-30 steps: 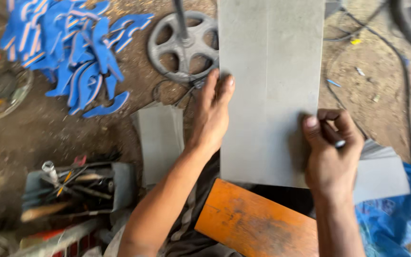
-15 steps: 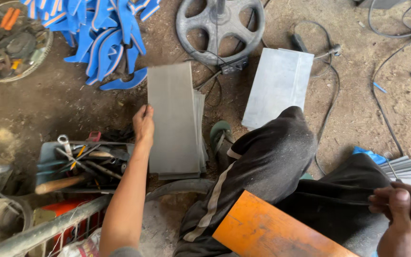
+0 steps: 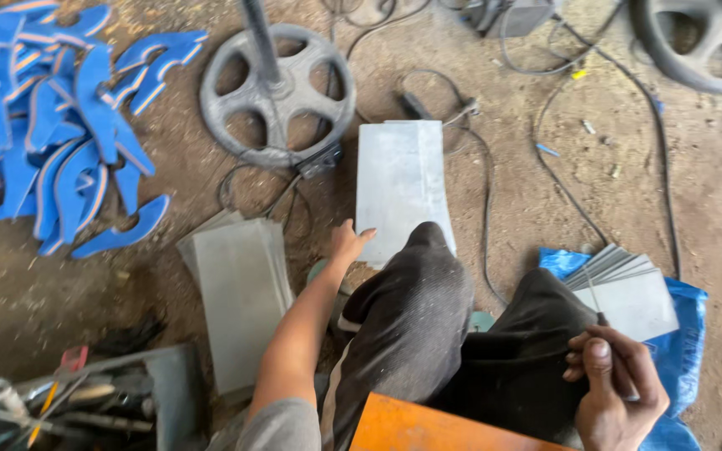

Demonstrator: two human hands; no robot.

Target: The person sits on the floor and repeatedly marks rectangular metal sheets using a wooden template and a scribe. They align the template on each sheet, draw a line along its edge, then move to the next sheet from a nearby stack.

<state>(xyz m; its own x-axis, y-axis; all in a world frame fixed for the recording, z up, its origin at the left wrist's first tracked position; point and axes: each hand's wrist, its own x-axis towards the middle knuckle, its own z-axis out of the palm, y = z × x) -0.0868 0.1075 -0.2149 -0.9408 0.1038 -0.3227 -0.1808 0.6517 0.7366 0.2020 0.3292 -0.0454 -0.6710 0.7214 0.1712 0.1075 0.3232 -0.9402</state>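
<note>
I sit with my dark-trousered knees drawn up over a dirt floor. My left hand point(image 3: 349, 243) reaches forward, its fingertips on the near left edge of a grey metal sheet point(image 3: 400, 185) lying flat on the ground past my knee. My right hand point(image 3: 617, 387) rests by my right knee, fingers closed around a thin rod point(image 3: 594, 297) that points up. A stack of grey metal sheets point(image 3: 239, 299) lies to the left of my left arm. Another stack of sheets point(image 3: 629, 293) sits on a blue sack point(image 3: 683, 351) at the right.
A pile of blue curved metal pieces point(image 3: 56, 138) lies at far left. A grey spoked wheel on a post point(image 3: 277, 93) stands ahead, with black cables point(image 3: 545, 159) trailing across the dirt. A tray of hand tools point(image 3: 77, 405) is at lower left, an orange panel point(image 3: 428, 428) at the bottom.
The large sheet I held up in both hands now lies on the ground ahead. My left hand left the left stack and now touches that sheet. My right hand dropped to my right knee.
</note>
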